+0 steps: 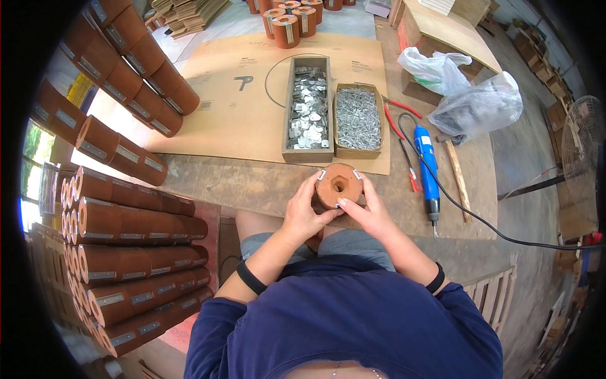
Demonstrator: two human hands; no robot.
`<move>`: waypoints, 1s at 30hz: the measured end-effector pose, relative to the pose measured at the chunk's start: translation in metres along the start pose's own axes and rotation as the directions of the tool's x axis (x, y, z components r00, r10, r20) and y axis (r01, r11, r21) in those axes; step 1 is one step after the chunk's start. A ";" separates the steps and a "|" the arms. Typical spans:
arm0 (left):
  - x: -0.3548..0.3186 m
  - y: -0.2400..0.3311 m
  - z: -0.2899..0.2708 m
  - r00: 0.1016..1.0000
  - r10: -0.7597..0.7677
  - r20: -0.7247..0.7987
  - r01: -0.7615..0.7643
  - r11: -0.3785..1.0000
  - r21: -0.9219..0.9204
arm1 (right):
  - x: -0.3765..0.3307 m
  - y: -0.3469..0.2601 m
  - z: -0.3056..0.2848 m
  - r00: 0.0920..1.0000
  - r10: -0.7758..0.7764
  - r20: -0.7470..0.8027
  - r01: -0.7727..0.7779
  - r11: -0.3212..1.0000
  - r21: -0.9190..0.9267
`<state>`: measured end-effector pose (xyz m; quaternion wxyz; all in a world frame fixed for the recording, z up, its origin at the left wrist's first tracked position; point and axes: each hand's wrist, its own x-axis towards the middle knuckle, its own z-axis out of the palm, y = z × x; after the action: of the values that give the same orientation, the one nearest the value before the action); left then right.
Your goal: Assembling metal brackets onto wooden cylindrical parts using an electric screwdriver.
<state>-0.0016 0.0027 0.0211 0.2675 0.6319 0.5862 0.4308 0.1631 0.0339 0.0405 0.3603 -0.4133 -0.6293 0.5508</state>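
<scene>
I hold a brown cylinder (pixel 339 184) with a centre hole and small metal plates on its rim, upright at the near edge of the workbench. My left hand (pixel 304 211) grips its left side and my right hand (pixel 369 213) grips its right side, fingers at the lower rim. Just beyond it stand a wooden box of flat metal plates (pixel 308 112) and a box of screws (pixel 358 120).
A blue electric screwdriver (pixel 427 170) with a black cord lies to the right, beside red-handled pliers (pixel 397 123). Plastic bags (pixel 470 95) sit at the far right. Stacks of brown cylinders (pixel 136 252) fill the left side; more stand at the back (pixel 287 22).
</scene>
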 end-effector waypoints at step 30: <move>0.132 -0.014 -0.070 0.956 0.074 0.283 -0.250 0.711 0.657 | -0.023 0.020 -0.109 0.865 -0.260 -0.429 -0.262 0.494 -0.829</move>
<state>-0.0766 0.1212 0.0737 0.0433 0.7815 0.6094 0.1269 0.2741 0.0565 0.0352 0.2525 -0.6654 -0.7018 0.0305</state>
